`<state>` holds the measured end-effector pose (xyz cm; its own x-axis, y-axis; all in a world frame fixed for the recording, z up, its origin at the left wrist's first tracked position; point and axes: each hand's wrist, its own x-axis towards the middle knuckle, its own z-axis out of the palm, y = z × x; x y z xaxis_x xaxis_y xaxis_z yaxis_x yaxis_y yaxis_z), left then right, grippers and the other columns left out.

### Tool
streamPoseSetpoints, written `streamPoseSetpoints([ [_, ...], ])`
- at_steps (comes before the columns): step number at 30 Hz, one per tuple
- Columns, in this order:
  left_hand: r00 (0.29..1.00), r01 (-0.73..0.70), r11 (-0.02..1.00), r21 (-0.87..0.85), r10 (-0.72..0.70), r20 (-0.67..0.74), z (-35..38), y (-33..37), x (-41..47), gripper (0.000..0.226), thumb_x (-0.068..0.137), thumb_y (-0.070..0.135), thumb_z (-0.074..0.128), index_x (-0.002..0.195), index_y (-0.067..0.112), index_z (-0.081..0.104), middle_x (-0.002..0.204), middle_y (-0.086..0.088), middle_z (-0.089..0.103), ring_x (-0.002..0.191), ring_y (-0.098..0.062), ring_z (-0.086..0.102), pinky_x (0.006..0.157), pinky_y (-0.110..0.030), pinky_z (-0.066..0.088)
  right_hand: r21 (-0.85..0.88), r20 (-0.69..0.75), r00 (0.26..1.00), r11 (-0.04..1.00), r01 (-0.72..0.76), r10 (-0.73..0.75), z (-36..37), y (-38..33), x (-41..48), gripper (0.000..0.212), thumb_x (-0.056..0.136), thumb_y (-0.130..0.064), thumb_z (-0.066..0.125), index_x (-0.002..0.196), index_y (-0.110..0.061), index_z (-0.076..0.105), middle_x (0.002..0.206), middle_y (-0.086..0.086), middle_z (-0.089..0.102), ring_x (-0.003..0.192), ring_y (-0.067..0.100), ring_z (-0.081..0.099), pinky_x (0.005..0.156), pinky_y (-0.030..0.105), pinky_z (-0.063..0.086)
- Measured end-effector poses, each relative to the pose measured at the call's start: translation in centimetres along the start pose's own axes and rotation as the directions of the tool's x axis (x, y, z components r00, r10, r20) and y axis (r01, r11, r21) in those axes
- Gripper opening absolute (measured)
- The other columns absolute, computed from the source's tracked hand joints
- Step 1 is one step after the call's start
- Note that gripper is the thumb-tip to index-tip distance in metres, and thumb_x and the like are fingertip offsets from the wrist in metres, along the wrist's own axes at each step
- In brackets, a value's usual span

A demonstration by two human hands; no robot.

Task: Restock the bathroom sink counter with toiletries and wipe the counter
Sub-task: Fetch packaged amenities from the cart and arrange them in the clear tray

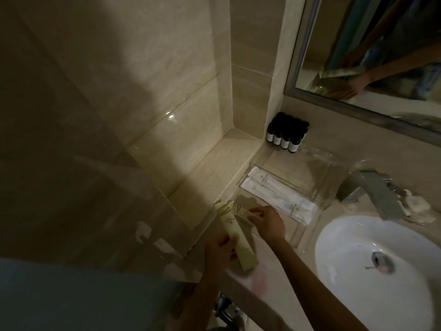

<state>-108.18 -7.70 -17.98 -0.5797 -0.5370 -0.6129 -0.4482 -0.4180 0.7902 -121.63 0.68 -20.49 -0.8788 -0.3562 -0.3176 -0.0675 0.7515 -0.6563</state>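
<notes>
- While your left hand [219, 253] hangs over the front edge of the worktop [262, 150], its fingers are wrapped round a long pale-green toiletry packet [235, 237]. The packet slants up and away from you toward the tray.
- Your right hand [268, 223] reaches in from the right, and its curled fingers pinch the end of a second pale-green packet [238, 209]. That packet lies at the near-left corner of the clear acrylic tray [317, 187], just beside the top of the long one.
- Several white sachets [279, 194] lie side by side in the tray, running diagonally, just beyond your right hand.
- Four small dark bottles [285, 137] with white labels stand upright in a tight row on the worktop, in the back corner against the wall and behind the tray.
- A chrome faucet [372, 192] sits right of the tray, and its spout points over the round white basin [346, 230].
- Behind the faucet lies a crumpled pale wad [416, 209]; you cannot tell from this view whether it is cloth or paper.
- The mirror [358, 32] above reflects your arms and the packets, dimly.
</notes>
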Motion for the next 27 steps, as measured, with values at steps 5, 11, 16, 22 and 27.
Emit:
streamPoseSetpoints([
  [5,0.997,0.069,0.997,-0.047,-0.066,0.048,0.8,-0.1,-0.3,0.015,0.086,0.014,0.068,0.101,0.010,0.067,0.094,-0.009,0.071,0.088,-0.022,0.069,0.071,-0.030,0.059,0.192,0.069,0.997,0.981,0.004,-0.018,-0.8,0.5,-1.3,0.013,0.088,-0.035,0.064,0.099,-0.031,0.070,0.094,-0.012,0.067,0.086,0.006,0.062,0.074,0.024,0.048],
  [11,0.998,0.059,0.998,-0.022,-0.059,-0.008,2.5,0.2,0.4,0.016,0.086,0.012,0.068,0.101,0.005,0.068,0.093,-0.014,0.069,0.071,-0.018,0.064,0.049,-0.016,0.050,0.310,0.234,0.968,0.951,0.015,-0.091,-1.6,1.1,-3.1,0.016,0.090,-0.026,0.063,0.104,-0.024,0.070,0.091,-0.007,0.070,0.082,0.006,0.066,0.076,0.023,0.054],
  [16,0.997,0.076,0.996,-0.040,-0.075,0.032,3.8,0.2,1.5,0.025,0.085,0.003,0.067,0.110,-0.001,0.064,0.101,-0.016,0.068,0.087,-0.024,0.067,0.063,-0.026,0.059,0.472,0.181,0.983,0.878,-0.078,-0.010,-2.8,1.3,-2.8,0.016,0.089,-0.011,0.064,0.098,-0.022,0.071,0.089,-0.004,0.071,0.077,0.009,0.068,0.070,0.020,0.055],
  [22,0.995,-0.010,0.998,0.067,0.003,0.104,4.0,0.1,2.0,0.022,0.089,0.003,0.064,0.109,0.009,0.067,0.074,0.000,0.068,0.060,-0.008,0.063,0.057,-0.016,0.053,0.471,0.087,0.990,0.871,-0.140,0.112,-4.7,2.0,0.6,0.023,0.089,-0.010,0.063,0.112,-0.009,0.069,0.098,0.004,0.066,0.076,0.010,0.060,0.072,0.022,0.049],
  [27,0.997,0.057,0.998,-0.001,-0.057,0.049,3.8,-0.7,2.8,0.021,0.083,-0.002,0.068,0.100,0.008,0.071,0.069,-0.004,0.068,0.058,-0.010,0.062,0.059,-0.021,0.054,0.293,0.233,0.972,0.950,-0.109,0.040,-3.6,2.8,1.6,0.028,0.093,-0.014,0.059,0.119,-0.008,0.065,0.112,0.005,0.065,0.092,0.011,0.057,0.082,0.024,0.042],
])
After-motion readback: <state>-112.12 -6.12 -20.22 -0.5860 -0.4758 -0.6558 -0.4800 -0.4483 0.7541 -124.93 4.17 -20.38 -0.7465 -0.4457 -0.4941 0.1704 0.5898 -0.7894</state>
